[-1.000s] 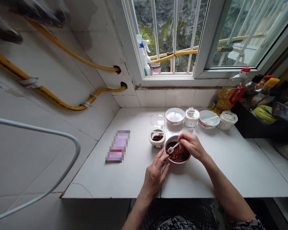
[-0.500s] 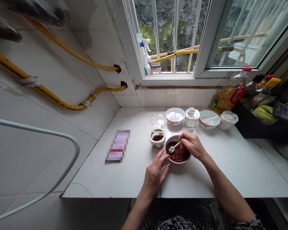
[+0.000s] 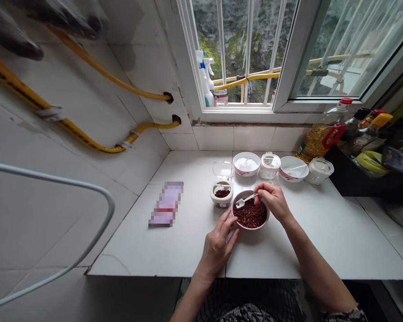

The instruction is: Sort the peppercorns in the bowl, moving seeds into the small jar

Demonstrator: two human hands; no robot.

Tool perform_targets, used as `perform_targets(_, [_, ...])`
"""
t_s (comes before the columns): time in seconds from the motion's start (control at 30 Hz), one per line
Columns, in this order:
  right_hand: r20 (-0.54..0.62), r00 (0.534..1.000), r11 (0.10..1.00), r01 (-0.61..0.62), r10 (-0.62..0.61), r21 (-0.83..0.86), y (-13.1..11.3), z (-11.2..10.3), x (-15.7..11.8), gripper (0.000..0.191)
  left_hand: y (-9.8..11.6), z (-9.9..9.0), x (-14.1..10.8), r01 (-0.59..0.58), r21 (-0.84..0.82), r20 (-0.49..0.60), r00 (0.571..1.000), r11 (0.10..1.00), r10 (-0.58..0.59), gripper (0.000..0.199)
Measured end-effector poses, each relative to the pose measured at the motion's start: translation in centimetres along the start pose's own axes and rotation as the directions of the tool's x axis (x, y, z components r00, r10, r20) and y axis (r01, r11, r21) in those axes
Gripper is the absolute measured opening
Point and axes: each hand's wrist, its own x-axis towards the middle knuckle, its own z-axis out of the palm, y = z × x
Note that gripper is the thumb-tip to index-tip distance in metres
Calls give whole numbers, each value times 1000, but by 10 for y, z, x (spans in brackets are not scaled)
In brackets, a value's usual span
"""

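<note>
A bowl (image 3: 251,229) of dark red grains that look like Sichuan peppercorns (image 3: 251,215) stands on the counter in front of me. My left hand (image 3: 218,246) steadies it, fingers on its left rim and thumb low against the side. Between the pinched fingers of my right hand (image 3: 272,200) is a small white spoon (image 3: 245,200), its scoop over the left part of the bowl with a few grains in it. Just left of the bowl sits a seasoning jar (image 3: 221,202) with its clear lid (image 3: 222,169) tipped back and some of the same grains inside.
Behind stand a bowl of white powder (image 3: 246,173), a lidded jar (image 3: 270,165), a bowl with a white spoon (image 3: 290,178) and another jar (image 3: 319,171). An oil bottle (image 3: 319,138) and a black rack (image 3: 345,179) are at right. A blurred purple packet (image 3: 168,205) lies left.
My right hand has raised the spoon slightly from the grains toward the bowl's upper left rim. My left hand stays on the bowl. The view has shifted a little.
</note>
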Motion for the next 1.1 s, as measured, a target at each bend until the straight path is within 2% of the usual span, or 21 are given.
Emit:
perform_targets(0.1, [-51,991,990,120,-124,-71,-8,7,-3,14,0,0,0,0,10,8,1000,1000,-1,26])
perform_targets(0.2, [-57,940,907,307,-337,-290,-14,19,-6,13,0,-1,0,12,13,25,1000,1000,-13,27])
perform_targets(0.27, [34,886,795,432,-463,-426,-14,26,-7,14,0,-1,-1,12,12,22,1000,1000,-13,27])
perform_targets(0.33, [156,837,687,524,-524,-503,-11,31,-6,18,0,-1,-1,9,12,9,1000,1000,-9,27])
perform_targets(0.43, [223,804,618,574,-552,-538,-9,31,-6,21,0,-1,0,10,10,8,1000,1000,-10,27])
perform_targets(0.53, [145,824,675,537,-547,-506,-11,21,-8,18,1,-2,0,16,5,22,1000,1000,-17,26])
perform_targets(0.63, [87,876,760,457,-473,-462,-11,4,-10,17,1,-2,1,13,3,19,1000,1000,-13,26])
perform_targets(0.77, [137,932,811,360,-335,-461,-3,-10,-8,19,1,-2,1,0,-6,12,1000,1000,0,26])
perform_targets(0.93, [237,944,853,314,-232,-417,2,-4,-8,20,2,-2,1,4,4,10,1000,1000,-4,28])
perform_targets(1.1, [215,961,918,240,-177,-316,-2,-2,-8,19,2,-2,1,11,-3,8,1000,1000,-11,28])
